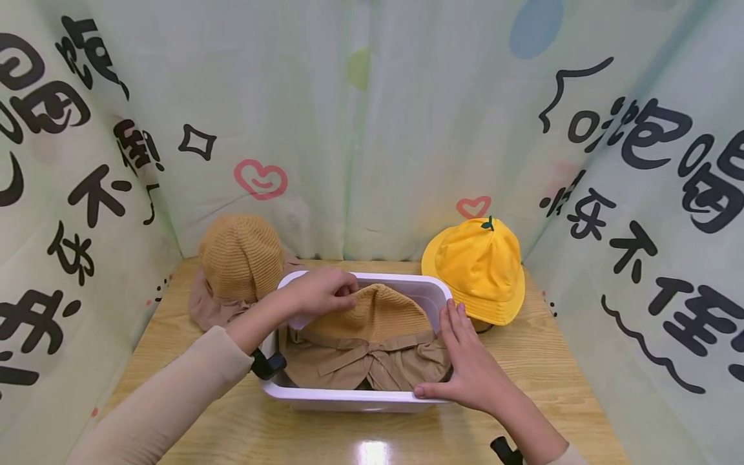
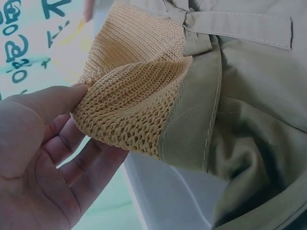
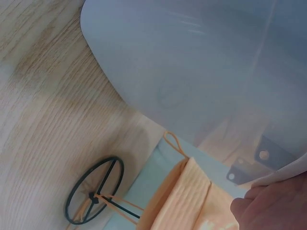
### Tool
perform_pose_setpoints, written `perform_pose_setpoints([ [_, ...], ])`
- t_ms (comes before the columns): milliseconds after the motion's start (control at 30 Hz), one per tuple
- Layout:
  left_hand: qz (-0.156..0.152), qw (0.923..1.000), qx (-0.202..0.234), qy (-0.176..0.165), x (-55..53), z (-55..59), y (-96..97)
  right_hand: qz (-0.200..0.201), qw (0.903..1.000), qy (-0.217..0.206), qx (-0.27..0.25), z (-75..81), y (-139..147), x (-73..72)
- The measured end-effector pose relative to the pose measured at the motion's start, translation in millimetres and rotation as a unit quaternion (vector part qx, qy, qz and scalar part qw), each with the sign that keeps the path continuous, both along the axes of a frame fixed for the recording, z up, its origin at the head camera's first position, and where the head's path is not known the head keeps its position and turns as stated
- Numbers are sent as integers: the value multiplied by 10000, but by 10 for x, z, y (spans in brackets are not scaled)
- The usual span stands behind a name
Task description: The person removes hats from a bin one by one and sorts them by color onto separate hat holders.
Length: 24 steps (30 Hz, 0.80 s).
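A tan knit sun hat (image 1: 372,316) with a brown fabric brim and a tied bow lies in a white plastic bin (image 1: 360,395). My left hand (image 1: 322,290) reaches over the bin's left side and pinches the knit crown. In the left wrist view, the thumb (image 2: 62,98) lies on the near face of the knit, while the other fingers go behind it. My right hand (image 1: 467,361) grips the bin's right end, thumb on the front rim and fingers over the side. The right wrist view shows mostly the bin's outer wall (image 3: 192,72).
Behind the bin's left corner, another tan knit hat (image 1: 241,258) sits on the wooden table (image 1: 232,426). A yellow bucket hat (image 1: 479,271) with a green sprout stands at the back right, near a black ring-shaped stand base (image 3: 120,167). Printed curtains (image 1: 407,129) enclose the table.
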<state>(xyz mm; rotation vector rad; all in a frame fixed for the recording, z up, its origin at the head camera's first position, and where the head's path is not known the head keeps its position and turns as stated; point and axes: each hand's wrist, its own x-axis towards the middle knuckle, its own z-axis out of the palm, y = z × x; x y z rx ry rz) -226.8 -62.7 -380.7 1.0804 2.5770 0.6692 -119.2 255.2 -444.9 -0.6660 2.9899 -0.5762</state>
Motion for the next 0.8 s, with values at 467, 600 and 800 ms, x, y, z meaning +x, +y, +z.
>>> perform_pose_setpoints([
  [467,44,9974,-58,723,244,377,-26,12,9999,-59,-116,8,14,-1],
  [600,49,9953,138,959,286,481,-57,4,9999,-75,-139,14,21,-2],
  [800,316,9936,259,1053,328,589,-135,14,9999,-89,-148,8,22,-4],
])
